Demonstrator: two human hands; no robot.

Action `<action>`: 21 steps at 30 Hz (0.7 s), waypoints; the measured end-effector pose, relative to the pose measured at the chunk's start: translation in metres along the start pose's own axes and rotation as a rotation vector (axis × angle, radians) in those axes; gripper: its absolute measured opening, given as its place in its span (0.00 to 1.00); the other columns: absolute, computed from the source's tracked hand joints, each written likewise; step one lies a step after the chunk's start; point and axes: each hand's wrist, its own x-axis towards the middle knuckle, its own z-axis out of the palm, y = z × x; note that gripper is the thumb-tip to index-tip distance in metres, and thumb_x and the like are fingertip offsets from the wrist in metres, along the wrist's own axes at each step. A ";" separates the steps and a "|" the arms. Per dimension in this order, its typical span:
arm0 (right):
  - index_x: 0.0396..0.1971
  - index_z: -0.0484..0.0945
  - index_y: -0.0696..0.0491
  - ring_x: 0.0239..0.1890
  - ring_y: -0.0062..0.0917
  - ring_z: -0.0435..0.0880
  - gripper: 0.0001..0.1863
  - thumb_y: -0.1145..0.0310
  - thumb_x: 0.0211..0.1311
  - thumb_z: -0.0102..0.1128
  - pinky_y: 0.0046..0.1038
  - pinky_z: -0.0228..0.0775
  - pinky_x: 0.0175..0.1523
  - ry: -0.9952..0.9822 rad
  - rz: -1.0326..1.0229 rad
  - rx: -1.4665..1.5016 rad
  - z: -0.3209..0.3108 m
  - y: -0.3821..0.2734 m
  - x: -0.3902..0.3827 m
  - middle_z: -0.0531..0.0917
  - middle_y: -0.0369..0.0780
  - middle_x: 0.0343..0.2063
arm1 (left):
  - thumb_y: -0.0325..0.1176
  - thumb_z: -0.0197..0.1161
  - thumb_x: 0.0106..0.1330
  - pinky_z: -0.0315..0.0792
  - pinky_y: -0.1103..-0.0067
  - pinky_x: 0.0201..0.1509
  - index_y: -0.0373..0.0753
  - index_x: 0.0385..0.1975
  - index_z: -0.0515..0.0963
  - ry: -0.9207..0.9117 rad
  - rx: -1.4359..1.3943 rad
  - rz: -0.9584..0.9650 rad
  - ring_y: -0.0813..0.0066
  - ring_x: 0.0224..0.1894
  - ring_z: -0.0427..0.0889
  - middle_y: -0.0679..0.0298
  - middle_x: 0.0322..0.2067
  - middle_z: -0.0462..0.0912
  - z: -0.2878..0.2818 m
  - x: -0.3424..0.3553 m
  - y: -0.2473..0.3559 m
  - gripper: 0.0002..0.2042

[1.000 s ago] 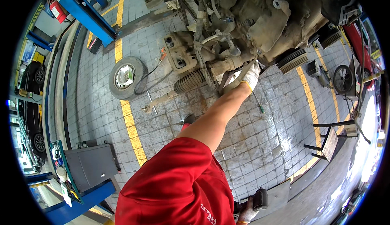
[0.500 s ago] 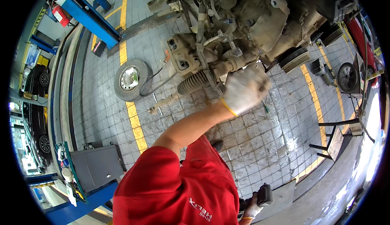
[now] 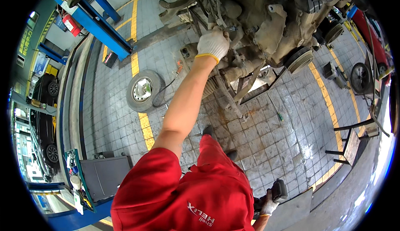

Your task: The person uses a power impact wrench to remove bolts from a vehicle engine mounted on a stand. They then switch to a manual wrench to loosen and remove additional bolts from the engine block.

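Note:
My left hand [image 3: 213, 44], in a white knit glove with a yellow cuff, is closed round a dirt-covered wiring harness [image 3: 211, 23] at the front of a grimy engine assembly [image 3: 266, 35]. The fingertips are turned away from view. My forearm partly covers a ribbed rubber boot [image 3: 211, 88] below the hand. Down at my right side, my right hand [image 3: 270, 207], gloved too, grips a black cordless power tool [image 3: 279, 190]. Its blocky end points up, and the rest is half hidden by my red clothing.
A wheel [image 3: 145, 90] lies on the tiled floor to the left, a cable beside it. Blue lift post [image 3: 102, 26] stands beyond it. Grey cabinet [image 3: 106, 177] is at lower left. A metal-legged stand [image 3: 350, 143] and a grey metal unit [image 3: 333, 72] are on the right.
My left hand has moved left and farther away, from below the engine parts up to the harness. The view has shifted slightly. My right hand still holds the tool low at my side.

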 end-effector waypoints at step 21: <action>0.70 0.72 0.54 0.61 0.30 0.80 0.34 0.80 0.62 0.66 0.36 0.71 0.67 0.026 0.017 0.103 0.000 0.014 0.002 0.80 0.40 0.63 | 0.40 0.67 0.72 0.80 0.68 0.58 0.30 0.57 0.78 -0.021 -1.276 0.079 0.59 0.47 0.87 0.51 0.45 0.87 -0.002 -0.022 -0.014 0.22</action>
